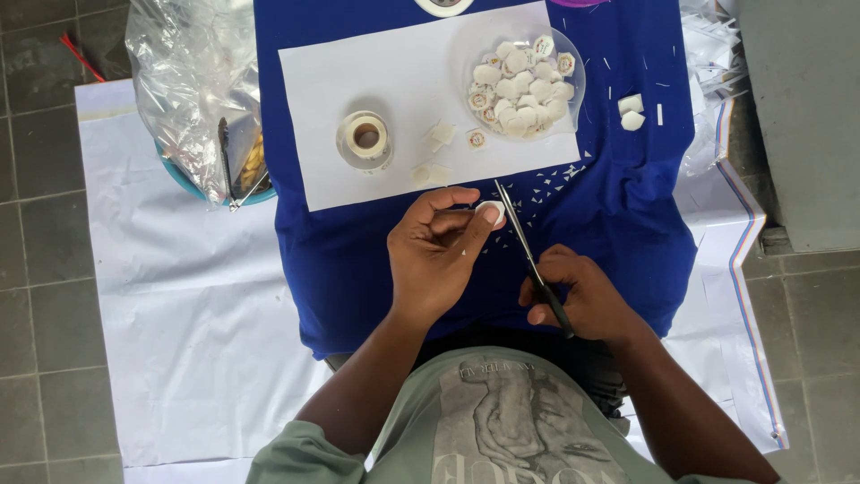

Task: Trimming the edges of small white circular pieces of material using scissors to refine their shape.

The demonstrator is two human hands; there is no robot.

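My left hand [436, 251] pinches a small white round paper piece [491, 210] between thumb and fingers, over a blue cloth [358, 269] on my lap. My right hand [582, 296] grips black-handled scissors [530, 260], whose blades point up and touch the right edge of the piece. Tiny white paper clippings [551, 184] lie on the cloth just beyond the blades.
A white sheet [340, 63] on the cloth carries a tape roll [365, 136], a few cut pieces [434, 152] and a clear bowl [573, 85] of several cut round pieces. A crumpled plastic bag [193, 81] over a blue basin sits at left. White paper [179, 296] covers the tiled floor.
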